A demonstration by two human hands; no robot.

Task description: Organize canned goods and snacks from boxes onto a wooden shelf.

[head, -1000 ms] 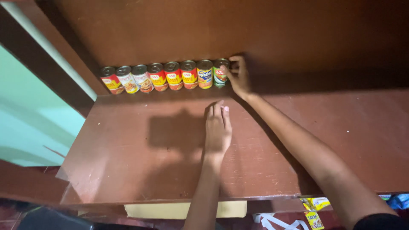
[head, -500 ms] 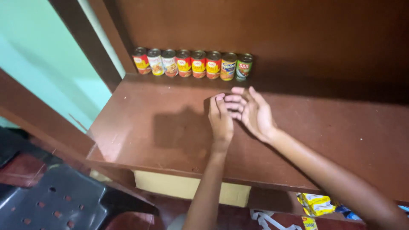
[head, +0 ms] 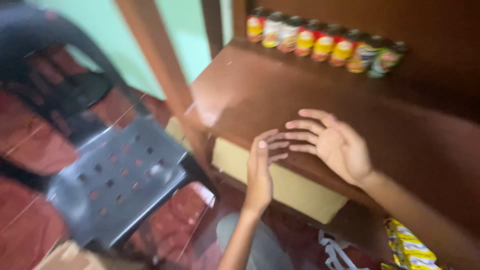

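2 bare hands hover over the front edge of a brown shelf (head: pixel 250 95), both released and holding nothing. The left hand (head: pixel 261 170) is flat with fingers together, just beside the right hand (head: pixel 334 144), whose fingers are spread. 8 cans (head: pixel 325 45) stand in a row at the back of the shelf, well apart from both. A dark plastic chair (head: pixel 120 180) stands left.
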